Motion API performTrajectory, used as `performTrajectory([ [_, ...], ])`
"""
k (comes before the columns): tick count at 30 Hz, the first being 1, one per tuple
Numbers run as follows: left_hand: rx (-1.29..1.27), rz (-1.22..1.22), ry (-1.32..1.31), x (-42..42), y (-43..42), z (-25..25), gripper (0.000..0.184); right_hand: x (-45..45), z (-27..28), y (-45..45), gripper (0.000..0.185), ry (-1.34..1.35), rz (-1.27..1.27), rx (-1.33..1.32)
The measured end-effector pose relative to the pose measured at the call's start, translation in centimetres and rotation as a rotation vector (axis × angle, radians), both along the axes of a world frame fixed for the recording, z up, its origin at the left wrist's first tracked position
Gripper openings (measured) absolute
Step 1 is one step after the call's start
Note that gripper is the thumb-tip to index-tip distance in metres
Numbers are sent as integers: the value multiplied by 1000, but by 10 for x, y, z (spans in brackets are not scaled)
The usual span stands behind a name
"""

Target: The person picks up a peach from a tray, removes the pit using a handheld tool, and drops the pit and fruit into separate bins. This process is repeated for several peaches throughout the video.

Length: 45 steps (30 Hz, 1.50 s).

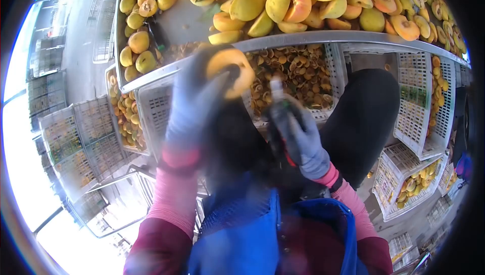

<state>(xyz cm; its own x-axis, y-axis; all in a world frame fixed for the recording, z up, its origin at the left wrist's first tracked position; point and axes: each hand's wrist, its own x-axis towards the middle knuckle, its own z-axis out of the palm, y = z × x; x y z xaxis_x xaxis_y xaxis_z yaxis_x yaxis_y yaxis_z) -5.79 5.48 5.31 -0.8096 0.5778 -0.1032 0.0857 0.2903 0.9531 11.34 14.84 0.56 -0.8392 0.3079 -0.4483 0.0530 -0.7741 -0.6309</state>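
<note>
My left hand (194,95), in a pale glove and blurred by motion, is closed around a yellow peach half (243,79) just below the table's metal edge. A dark hollow shows in the middle of the cut face. Lower and to the right, my right hand (309,146), gloved too, grips a hand tool (279,118) with dark and red handles. Its shiny metal tip points up and stands apart from the peach. The tool's exact kind is blurred. Behind both hands is a white crate (337,70) holding many brown pits or scraps.
Whole and halved peaches (278,7) are heaped on the metal-rimmed table (323,37) ahead. White slatted crates (411,103) with fruit stand at the right, and more crates (76,138) at the left. My knee (371,98) is beside the pit crate.
</note>
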Motion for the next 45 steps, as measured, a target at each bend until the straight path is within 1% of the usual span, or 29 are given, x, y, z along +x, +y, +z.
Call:
performTrajectory([
  [1,16,54,-175,13,-1,-2,32,-2,-1,-5,33,73,23,97],
  [2,60,28,-192,26,-4,-4,26,-6,-5,-10,36,149,44,194],
  [4,83,12,62,46,-1,-14,28,-7,-5,-16,33,109,69,373],
  [5,296,140,-254,57,5,-12,30,-8,-6,-19,32,86,80,462],
  [6,331,196,-356,64,5,-16,30,-2,-6,-17,36,19,169,527],
  [8,401,302,-559,73,-1,-30,32,5,-3,-18,40,-29,210,763],
  [10,67,179,162,78,-8,-49,31,8,4,-18,37,16,102,1108],
  [13,27,142,342,82,-6,-48,27,2,3,-14,30,-108,-20,853],
  [14,92,162,169,86,-4,-41,26,0,7,-9,24,-110,-99,888],
  [15,156,180,-6,90,-1,-31,25,-1,3,-8,23,-86,-97,924],
  [16,132,107,4,92,-1,-27,25,-2,-5,-10,23,-65,-96,959],
  [18,133,101,126,95,-4,-33,25,0,-1,-13,21,-66,-69,1013],
  [19,132,99,190,96,-6,-34,25,5,5,-16,20,-8,-97,1139],
  [21,204,105,128,100,-11,-37,28,15,18,-22,19,117,-153,1388],
  [22,233,91,117,100,-14,-38,31,18,22,-20,24,158,-74,1332],
  [23,298,107,-62,102,-17,-36,32,20,23,-19,26,102,-10,1149],
  [24,124,46,217,99,-22,-42,32,23,24,-18,28,49,52,967],
  [25,51,5,352,96,-24,-45,32,24,26,-18,29,-3,114,784],
  [26,-18,-28,490,94,-27,-49,32,23,32,-20,11,31,-45,868],
  [29,52,-56,517,93,-25,-48,32,30,28,-27,13,-64,51,1329],
  [30,41,-46,551,96,-25,-46,30,29,25,-28,16,-56,22,1344],
  [32,44,-5,576,101,-22,-46,28,29,25,-30,16,-58,27,1320],
  [34,126,105,293,104,-18,-41,26,30,24,-33,17,-63,42,1291],
  [36,255,263,-257,104,-13,-29,24,32,23,-35,18,-71,70,1259],
  [38,177,64,239,101,-22,-41,23,38,2,-38,20,-78,126,1252],
  [39,168,80,-1,102,-19,-28,24,40,-5,-40,22,-83,155,1247],
  [40,153,120,-236,104,-16,-16,26,40,0,-39,24,-139,216,862],
  [42,69,31,69,105,-21,-16,26,39,19,-36,29,-235,311,84],
  [45,142,-21,-29,99,-23,-23,29,38,29,-16,38,-83,546,-394],
])
